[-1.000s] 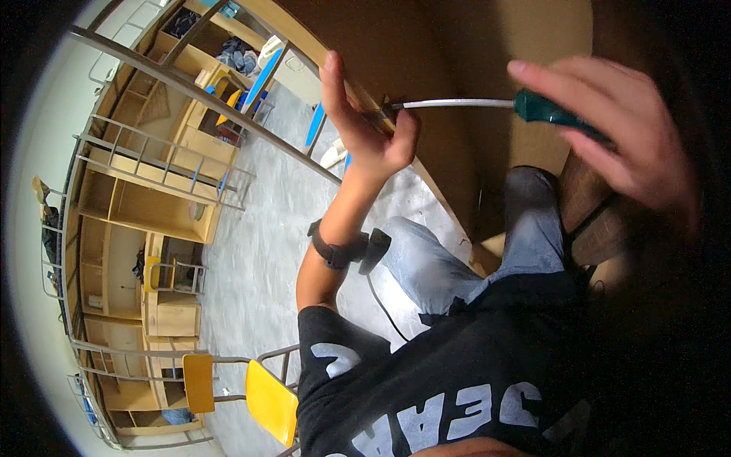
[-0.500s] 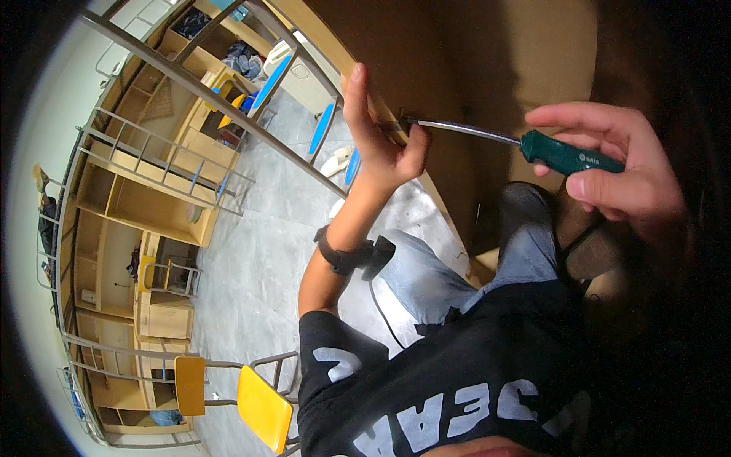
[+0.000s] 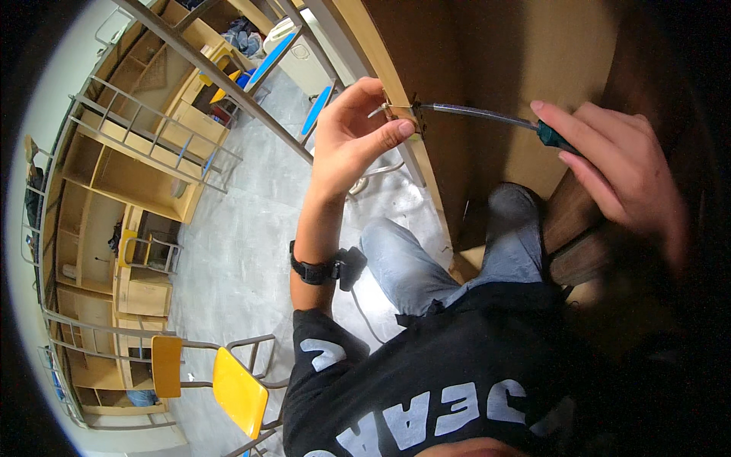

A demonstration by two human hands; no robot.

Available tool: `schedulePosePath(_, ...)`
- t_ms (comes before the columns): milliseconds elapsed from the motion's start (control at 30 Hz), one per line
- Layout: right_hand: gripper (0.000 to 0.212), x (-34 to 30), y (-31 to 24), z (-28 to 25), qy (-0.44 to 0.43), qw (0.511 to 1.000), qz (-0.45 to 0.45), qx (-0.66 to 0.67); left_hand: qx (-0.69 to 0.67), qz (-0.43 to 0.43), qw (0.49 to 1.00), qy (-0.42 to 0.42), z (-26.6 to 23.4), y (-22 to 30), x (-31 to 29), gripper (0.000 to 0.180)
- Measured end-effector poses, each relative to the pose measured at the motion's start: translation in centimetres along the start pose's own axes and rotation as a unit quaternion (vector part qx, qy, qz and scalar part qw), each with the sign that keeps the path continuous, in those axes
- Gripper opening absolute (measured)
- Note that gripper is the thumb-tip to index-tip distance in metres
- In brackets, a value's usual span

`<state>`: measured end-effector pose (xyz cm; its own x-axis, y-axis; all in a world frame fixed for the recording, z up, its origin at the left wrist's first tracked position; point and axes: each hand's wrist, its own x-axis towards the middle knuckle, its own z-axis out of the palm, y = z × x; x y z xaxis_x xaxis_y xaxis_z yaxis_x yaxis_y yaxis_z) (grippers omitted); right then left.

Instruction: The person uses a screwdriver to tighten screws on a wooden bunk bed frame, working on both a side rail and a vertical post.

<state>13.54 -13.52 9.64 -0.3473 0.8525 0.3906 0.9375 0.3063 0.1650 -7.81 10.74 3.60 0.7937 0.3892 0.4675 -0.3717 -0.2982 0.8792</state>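
Observation:
My right hand (image 3: 628,156) is closed round the green handle (image 3: 555,139) of a screwdriver, its fingers covering most of it. The metal shaft (image 3: 483,113) points left, with its tip at a small dark bracket (image 3: 418,107) near the edge of a wooden panel (image 3: 400,80). On the other side of that edge, my left hand (image 3: 352,137) pinches round a small metal fitting (image 3: 378,111). Its thumb presses against the panel edge while the curled fingers are partly hidden behind the fitting.
A brown wooden interior (image 3: 487,46) lies in shadow at the right. A grey metal post (image 3: 217,76) slants across the upper left. A yellow chair (image 3: 240,392) stands at the lower left, with bunk beds and wooden desks (image 3: 129,190) beyond the grey floor (image 3: 236,251).
My left hand has gone from a raised, stretched-out finger to a pinch at the panel edge. My right fingers have shifted along the screwdriver handle, now covering more of it.

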Motion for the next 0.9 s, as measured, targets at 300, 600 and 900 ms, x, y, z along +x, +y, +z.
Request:
schedulePosePath(300,0.048,-5.6,-0.3,1.9,0.054,0.985,0.120,0.108,-0.022,0.018,0.998,0.051,0.7,0.4,-0.9,0.035)
schedulePosePath(600,0.048,-6.5,-0.2,4.4,0.049,0.979,0.066,0.186,0.235,0.033,0.969,0.067,5.0,4.4,-7.1,0.055)
schedulePosePath(900,0.045,-6.0,-1.0,5.3,0.085,0.969,0.085,0.214,0.211,0.082,0.960,0.164,3.3,0.9,-2.3,0.030)
